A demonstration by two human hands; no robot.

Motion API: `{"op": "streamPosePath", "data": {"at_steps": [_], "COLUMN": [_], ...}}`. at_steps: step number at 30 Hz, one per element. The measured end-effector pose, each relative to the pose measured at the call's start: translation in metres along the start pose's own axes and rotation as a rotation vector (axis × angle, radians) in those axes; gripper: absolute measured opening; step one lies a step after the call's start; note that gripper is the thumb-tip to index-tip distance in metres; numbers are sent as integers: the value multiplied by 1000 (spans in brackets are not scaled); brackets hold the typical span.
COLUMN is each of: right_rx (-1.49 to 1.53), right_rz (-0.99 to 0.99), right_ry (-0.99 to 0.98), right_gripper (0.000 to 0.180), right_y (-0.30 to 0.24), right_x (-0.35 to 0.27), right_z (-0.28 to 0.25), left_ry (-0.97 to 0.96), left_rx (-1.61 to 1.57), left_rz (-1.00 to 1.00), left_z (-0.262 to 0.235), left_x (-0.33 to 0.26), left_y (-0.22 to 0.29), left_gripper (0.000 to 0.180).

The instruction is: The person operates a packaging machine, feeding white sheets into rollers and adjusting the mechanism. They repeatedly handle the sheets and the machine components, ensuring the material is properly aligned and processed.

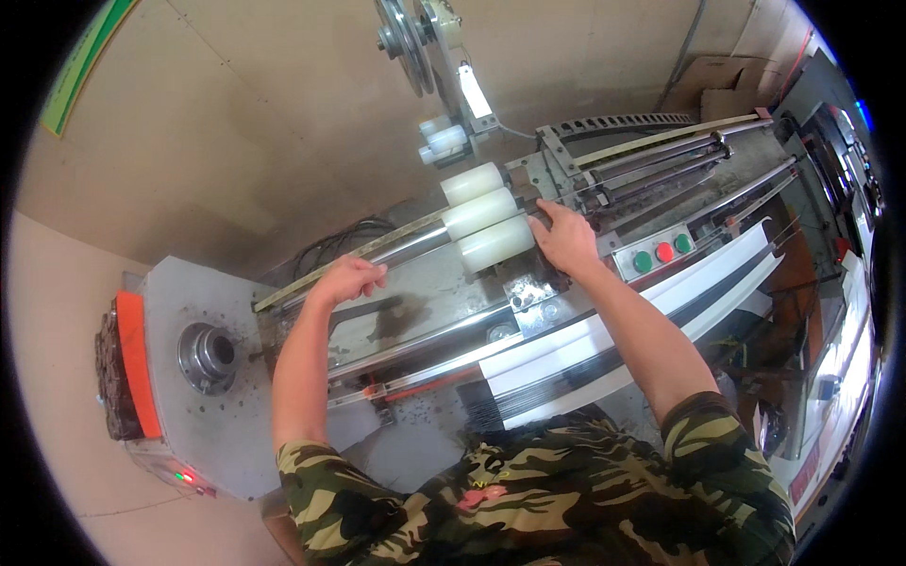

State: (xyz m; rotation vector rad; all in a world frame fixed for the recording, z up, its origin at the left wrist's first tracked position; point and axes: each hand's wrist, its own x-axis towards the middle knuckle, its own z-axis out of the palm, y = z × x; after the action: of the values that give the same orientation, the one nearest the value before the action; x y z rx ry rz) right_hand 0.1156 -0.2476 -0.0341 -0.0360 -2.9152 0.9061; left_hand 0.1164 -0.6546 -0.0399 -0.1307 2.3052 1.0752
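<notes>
Three white rollers [481, 213] sit side by side on a metal carriage in the middle of a long machine. At their right end is my right hand [568, 240], its thumb and forefinger apart near the dark fittings there; I cannot tell whether it touches them. To the left of the rollers, over a shiny steel rod [411, 247], my left hand [351, 280] is closed with curled fingers. Whatever those fingers may pinch is too small or hidden to make out.
A control box [653, 255] with green and red buttons lies right of my right forearm. Two smaller white rollers [444, 140] and a metal wheel [404, 45] stand behind. At left is a grey housing [241, 302] with a round chuck [209, 355]. White sheets [547, 358] line the near side.
</notes>
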Motion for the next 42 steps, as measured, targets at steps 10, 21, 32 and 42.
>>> {"op": "streamPosePath", "data": {"at_steps": [10, 21, 32, 42], "right_rx": [-8, -22, -30, -34], "right_rz": [20, 1, 10, 23], "right_ry": [-20, -4, 9, 3], "right_gripper": [49, 47, 47, 47], "right_y": [-6, -3, -4, -3], "right_x": [-1, 0, -3, -2], "right_z": [-3, 1, 1, 2], "left_ry": [5, 18, 16, 37], "left_rx": [-18, -29, 22, 61], "left_rz": [12, 33, 31, 55], "left_z": [0, -2, -4, -4], "left_x": [0, 1, 1, 0], "left_y": [-5, -16, -20, -24], "left_gripper": [40, 38, 39, 42]}}
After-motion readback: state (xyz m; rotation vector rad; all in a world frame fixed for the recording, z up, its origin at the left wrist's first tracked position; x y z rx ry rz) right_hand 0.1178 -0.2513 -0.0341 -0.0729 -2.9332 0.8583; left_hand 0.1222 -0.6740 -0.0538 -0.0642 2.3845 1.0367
